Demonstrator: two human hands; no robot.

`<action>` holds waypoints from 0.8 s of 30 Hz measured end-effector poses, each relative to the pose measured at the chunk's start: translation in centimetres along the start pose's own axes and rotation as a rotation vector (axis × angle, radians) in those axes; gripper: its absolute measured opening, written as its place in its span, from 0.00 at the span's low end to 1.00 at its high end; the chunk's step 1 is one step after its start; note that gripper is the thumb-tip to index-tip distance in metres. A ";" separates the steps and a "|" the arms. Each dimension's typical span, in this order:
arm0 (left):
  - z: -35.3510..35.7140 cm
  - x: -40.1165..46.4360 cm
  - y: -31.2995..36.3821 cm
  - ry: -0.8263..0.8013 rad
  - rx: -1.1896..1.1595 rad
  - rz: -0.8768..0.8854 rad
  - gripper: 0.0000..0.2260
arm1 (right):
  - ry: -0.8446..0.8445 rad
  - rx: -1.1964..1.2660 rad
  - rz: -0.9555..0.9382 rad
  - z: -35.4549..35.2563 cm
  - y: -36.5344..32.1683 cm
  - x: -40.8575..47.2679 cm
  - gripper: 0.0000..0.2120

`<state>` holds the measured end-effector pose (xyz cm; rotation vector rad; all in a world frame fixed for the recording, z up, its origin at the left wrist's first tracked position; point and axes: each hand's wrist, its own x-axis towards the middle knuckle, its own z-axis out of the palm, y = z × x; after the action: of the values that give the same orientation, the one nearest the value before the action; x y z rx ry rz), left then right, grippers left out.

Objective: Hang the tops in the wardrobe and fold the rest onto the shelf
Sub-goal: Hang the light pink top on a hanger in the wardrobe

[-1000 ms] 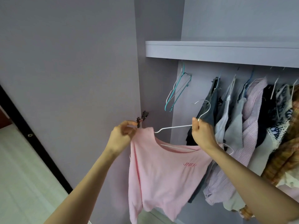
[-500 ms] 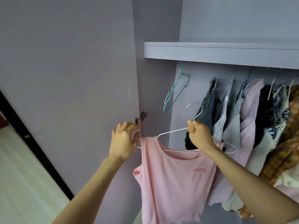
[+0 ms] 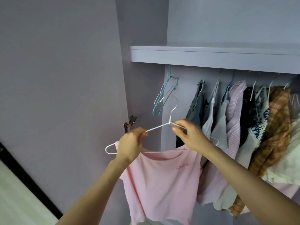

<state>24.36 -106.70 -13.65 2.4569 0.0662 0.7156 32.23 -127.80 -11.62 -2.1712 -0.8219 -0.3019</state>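
**Pink top held on a white hanger at the open wardrobe**

You held a white wire hanger [image 3: 159,125] in front of the open wardrobe, with a pink top [image 3: 160,181] draped from it. Your left hand [image 3: 131,143] had its fingers curled round the hanger's left arm, pinching the wire near the shoulder, where the top's fabric bunched under your palm. Your right hand [image 3: 189,134] pinched the hanger's right arm just beside the neck, thumb below and fingers above. The hanger's left end loop stuck out bare past your left hand, and its hook rose free between your two hands, not caught on anything. The top hung below both hands, its neckline sagging along the hanger's lower bar and a small pink logo showing on the chest.

Behind the hook, empty teal and white hangers [image 3: 164,96] dangled at the left end of the hanging space, under the lavender shelf [image 3: 211,57]. To the right, a row of hung clothes [image 3: 235,124] filled the space: a grey garment, pale tops, a pink striped shirt, dark and patterned pieces, and an orange plaid one at the far end. The wardrobe door [image 3: 65,95] stood open at your left, its metal hinge [image 3: 129,123] showing just above your left hand.
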 end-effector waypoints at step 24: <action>6.1 7.4 -0.2 -0.347 0.178 -0.113 0.13 | 0.028 -0.319 0.460 -6.4 3.1 -6.8 0.15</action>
<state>33.86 -108.18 -14.44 2.6863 0.1389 0.2375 29.34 -137.23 -12.28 -2.5689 -0.2496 -0.2373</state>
